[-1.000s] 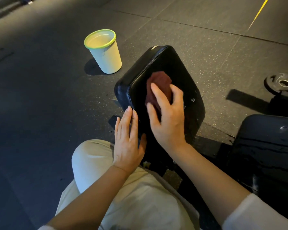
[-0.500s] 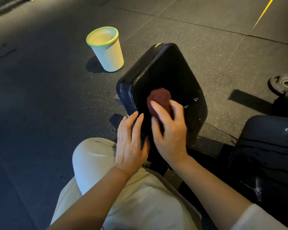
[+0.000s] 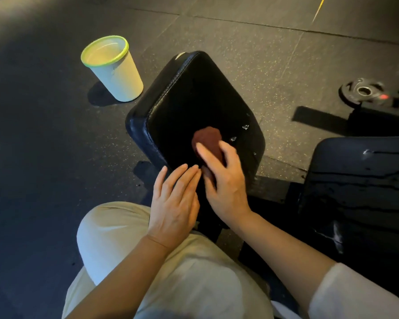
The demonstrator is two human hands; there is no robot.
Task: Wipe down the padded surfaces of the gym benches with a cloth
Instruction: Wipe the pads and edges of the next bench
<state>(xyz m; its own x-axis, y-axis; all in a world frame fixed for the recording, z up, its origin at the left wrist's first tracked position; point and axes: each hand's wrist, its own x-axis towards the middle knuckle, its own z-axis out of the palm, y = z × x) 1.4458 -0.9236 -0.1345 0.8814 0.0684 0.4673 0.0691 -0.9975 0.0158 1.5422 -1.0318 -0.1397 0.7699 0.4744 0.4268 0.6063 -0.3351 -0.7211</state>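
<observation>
A knee in pale trousers (image 3: 115, 229) sits nearest, just below the black bench pad (image 3: 194, 100). The left hand (image 3: 174, 203) rests flat on the pad's near edge, fingers straight and together. Beside it, the right hand (image 3: 224, 180) presses a dark red cloth (image 3: 209, 138) onto the pad, fingers curled over it. Beyond the pad's left side stands a green-rimmed cup (image 3: 114, 69).

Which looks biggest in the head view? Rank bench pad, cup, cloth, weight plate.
1. bench pad
2. cup
3. weight plate, though farther away, so unsure against the cup
4. cloth, partly under the right hand
</observation>
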